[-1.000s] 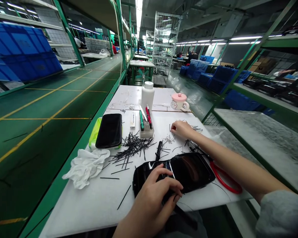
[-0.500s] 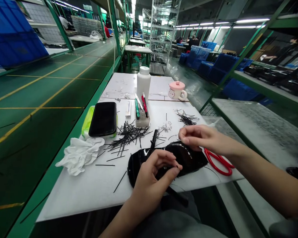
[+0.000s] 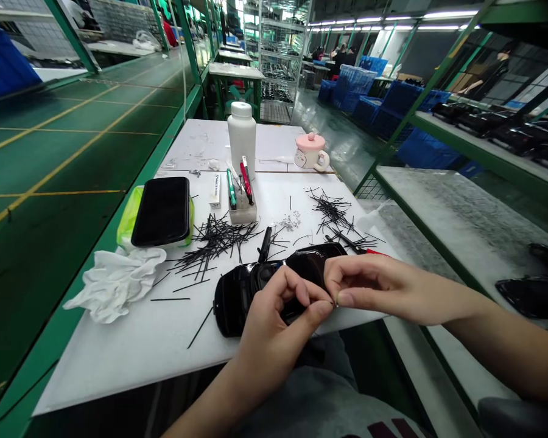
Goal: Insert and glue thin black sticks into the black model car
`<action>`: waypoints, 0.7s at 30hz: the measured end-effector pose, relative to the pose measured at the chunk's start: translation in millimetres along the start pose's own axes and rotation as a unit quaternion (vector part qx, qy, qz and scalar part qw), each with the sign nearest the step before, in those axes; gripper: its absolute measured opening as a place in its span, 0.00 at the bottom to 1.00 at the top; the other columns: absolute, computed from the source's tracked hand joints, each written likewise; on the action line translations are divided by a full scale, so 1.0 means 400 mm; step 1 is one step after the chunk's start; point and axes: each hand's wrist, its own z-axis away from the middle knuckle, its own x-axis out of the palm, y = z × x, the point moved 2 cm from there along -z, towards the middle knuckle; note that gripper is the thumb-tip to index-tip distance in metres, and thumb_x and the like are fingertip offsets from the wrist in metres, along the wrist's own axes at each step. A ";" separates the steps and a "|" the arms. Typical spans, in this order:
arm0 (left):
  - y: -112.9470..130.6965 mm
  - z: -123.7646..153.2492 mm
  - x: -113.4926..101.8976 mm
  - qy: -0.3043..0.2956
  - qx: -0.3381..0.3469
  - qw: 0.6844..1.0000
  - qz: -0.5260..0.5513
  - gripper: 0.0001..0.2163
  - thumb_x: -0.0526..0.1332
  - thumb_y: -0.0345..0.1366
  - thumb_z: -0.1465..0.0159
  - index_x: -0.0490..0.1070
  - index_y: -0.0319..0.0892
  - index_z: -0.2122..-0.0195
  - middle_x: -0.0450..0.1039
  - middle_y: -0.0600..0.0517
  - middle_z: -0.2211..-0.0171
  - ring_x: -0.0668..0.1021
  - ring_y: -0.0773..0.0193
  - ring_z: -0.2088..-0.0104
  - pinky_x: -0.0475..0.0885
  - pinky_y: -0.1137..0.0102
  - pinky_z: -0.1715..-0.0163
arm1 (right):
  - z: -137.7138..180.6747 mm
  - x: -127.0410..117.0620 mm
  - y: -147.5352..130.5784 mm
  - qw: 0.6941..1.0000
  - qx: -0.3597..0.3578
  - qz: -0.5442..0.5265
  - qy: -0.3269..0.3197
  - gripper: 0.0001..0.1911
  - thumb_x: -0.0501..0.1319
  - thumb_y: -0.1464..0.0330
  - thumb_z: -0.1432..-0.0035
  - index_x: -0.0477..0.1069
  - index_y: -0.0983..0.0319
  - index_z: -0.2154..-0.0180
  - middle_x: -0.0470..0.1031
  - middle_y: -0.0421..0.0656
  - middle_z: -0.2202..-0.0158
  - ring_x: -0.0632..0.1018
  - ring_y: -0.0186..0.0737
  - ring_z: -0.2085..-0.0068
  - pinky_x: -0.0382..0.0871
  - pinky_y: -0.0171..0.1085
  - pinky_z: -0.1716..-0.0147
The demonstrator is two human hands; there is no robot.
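My left hand (image 3: 285,319) is closed in a pinch, its thumb against the index finger. My right hand (image 3: 383,287) pinches too, and its fingertips meet those of the left. A tiny thing shows where the tips come together, too small to name. Beneath and behind both hands lies a glossy black moulded piece (image 3: 232,301) with curved shiny surfaces, partly hidden by them. A black arm (image 3: 265,244) sticks up at its far side. Beyond the right hand, red-handled scissors (image 3: 373,252) are mostly covered.
Thin black strips lie in a left pile (image 3: 223,238) and a right pile (image 3: 331,208), with tiny clear bits (image 3: 291,221) between. Around them are a phone (image 3: 161,211), crumpled white cloth (image 3: 116,283), pen holder (image 3: 243,213), white bottle (image 3: 242,137) and lidded mug (image 3: 308,155). A green conveyor (image 3: 73,164) runs left.
My right hand has come down and towards me, and its fingertips now meet the left hand's. The camera view has shifted, so the table's things appear further left.
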 end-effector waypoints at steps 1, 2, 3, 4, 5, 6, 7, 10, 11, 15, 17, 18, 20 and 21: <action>0.002 0.001 0.001 0.001 -0.004 1.000 -0.002 0.14 0.65 0.29 0.35 0.58 0.43 0.71 0.77 0.57 0.68 0.75 0.70 0.66 0.67 0.73 0.66 | 0.000 -0.001 0.000 1.000 0.000 0.002 -0.002 0.11 0.60 0.61 0.33 0.69 0.61 0.64 0.65 0.38 0.67 0.64 0.32 0.68 0.59 0.33 0.70; 0.003 0.001 0.001 0.002 -0.007 1.000 -0.006 0.15 0.65 0.29 0.35 0.58 0.43 0.71 0.77 0.57 0.68 0.75 0.70 0.67 0.66 0.73 0.67 | -0.001 -0.002 -0.001 1.000 0.002 0.005 -0.003 0.11 0.60 0.61 0.33 0.70 0.61 0.64 0.65 0.38 0.67 0.64 0.32 0.68 0.59 0.33 0.70; 0.004 0.002 0.001 0.004 -0.010 1.000 -0.010 0.15 0.65 0.29 0.35 0.57 0.43 0.72 0.77 0.57 0.68 0.75 0.70 0.67 0.66 0.73 0.67 | -0.001 -0.003 -0.001 1.000 0.005 0.010 -0.002 0.11 0.60 0.60 0.33 0.70 0.61 0.64 0.65 0.38 0.67 0.64 0.32 0.68 0.59 0.33 0.70; 0.005 0.002 0.001 0.005 -0.013 1.000 -0.015 0.15 0.65 0.29 0.35 0.57 0.43 0.72 0.78 0.57 0.68 0.75 0.70 0.67 0.66 0.73 0.67 | 0.000 -0.004 -0.001 1.000 0.008 0.014 -0.002 0.11 0.60 0.60 0.33 0.70 0.61 0.64 0.65 0.38 0.68 0.64 0.32 0.68 0.59 0.33 0.70; 0.005 0.002 0.001 0.005 -0.014 1.000 -0.021 0.15 0.65 0.29 0.35 0.57 0.43 0.72 0.78 0.57 0.68 0.75 0.69 0.67 0.66 0.73 0.67 | 0.000 -0.006 0.000 1.000 0.012 0.018 -0.002 0.11 0.61 0.60 0.33 0.70 0.61 0.64 0.65 0.38 0.68 0.64 0.32 0.68 0.58 0.33 0.70; 0.006 0.001 0.001 0.004 -0.015 0.999 -0.029 0.16 0.65 0.28 0.35 0.56 0.44 0.72 0.78 0.57 0.68 0.75 0.69 0.67 0.66 0.73 0.68 | 0.001 -0.007 0.001 1.000 0.016 0.022 -0.002 0.11 0.61 0.60 0.34 0.70 0.61 0.64 0.65 0.38 0.68 0.64 0.32 0.68 0.58 0.33 0.70; 0.006 0.000 0.001 0.004 -0.016 0.999 -0.037 0.16 0.65 0.28 0.35 0.57 0.44 0.72 0.78 0.57 0.68 0.76 0.69 0.67 0.66 0.73 0.68 | 0.002 -0.008 0.002 1.000 0.018 0.024 -0.004 0.10 0.61 0.60 0.34 0.70 0.61 0.64 0.65 0.38 0.68 0.65 0.32 0.68 0.58 0.33 0.70; 0.008 -0.004 0.003 0.001 -0.014 0.998 -0.056 0.15 0.65 0.28 0.36 0.57 0.44 0.73 0.78 0.57 0.68 0.76 0.69 0.68 0.66 0.72 0.68 | 0.005 -0.010 0.006 0.999 0.021 0.022 -0.011 0.10 0.61 0.61 0.33 0.70 0.60 0.64 0.66 0.37 0.68 0.65 0.32 0.68 0.58 0.33 0.70; 0.009 -0.006 0.003 0.001 -0.015 0.998 -0.059 0.16 0.65 0.28 0.36 0.57 0.44 0.73 0.78 0.57 0.68 0.76 0.68 0.68 0.66 0.72 0.68 | 0.006 -0.010 0.007 0.999 0.021 0.022 -0.012 0.10 0.60 0.61 0.33 0.70 0.60 0.64 0.66 0.37 0.68 0.65 0.32 0.68 0.59 0.33 0.70; 0.012 -0.009 0.007 0.000 -0.017 0.998 -0.068 0.16 0.64 0.28 0.36 0.56 0.44 0.73 0.78 0.56 0.68 0.76 0.68 0.68 0.67 0.72 0.68 | 0.009 -0.011 0.007 0.999 0.027 0.035 0.001 0.11 0.60 0.60 0.34 0.70 0.61 0.64 0.66 0.38 0.69 0.65 0.32 0.69 0.59 0.33 0.71; 0.014 -0.009 0.009 -0.002 -0.018 0.997 -0.071 0.16 0.64 0.28 0.36 0.56 0.44 0.73 0.79 0.55 0.68 0.76 0.67 0.68 0.67 0.71 0.68 | 0.010 -0.011 0.006 0.999 0.030 0.043 0.005 0.12 0.60 0.59 0.34 0.70 0.61 0.64 0.66 0.38 0.69 0.65 0.32 0.69 0.59 0.33 0.71; 0.015 -0.009 0.010 -0.003 -0.019 0.997 -0.073 0.16 0.64 0.29 0.35 0.55 0.44 0.74 0.79 0.55 0.68 0.76 0.67 0.68 0.67 0.71 0.67 | 0.010 -0.011 0.006 0.999 0.030 0.044 0.005 0.12 0.60 0.58 0.34 0.70 0.61 0.64 0.66 0.38 0.69 0.65 0.32 0.69 0.59 0.33 0.71; 0.015 -0.008 0.010 -0.005 -0.022 0.997 -0.075 0.17 0.65 0.29 0.35 0.55 0.44 0.74 0.79 0.55 0.68 0.77 0.66 0.67 0.68 0.71 0.67 | 0.010 -0.010 0.006 0.998 0.030 0.052 0.007 0.13 0.60 0.58 0.34 0.70 0.61 0.64 0.66 0.38 0.69 0.65 0.32 0.69 0.59 0.33 0.72; 0.014 -0.008 0.010 -0.005 -0.023 0.997 -0.077 0.17 0.65 0.29 0.36 0.55 0.45 0.74 0.79 0.55 0.68 0.77 0.66 0.67 0.68 0.71 0.67 | 0.010 -0.010 0.006 0.998 0.029 0.060 0.010 0.12 0.60 0.59 0.34 0.70 0.61 0.64 0.66 0.38 0.70 0.65 0.32 0.70 0.58 0.33 0.72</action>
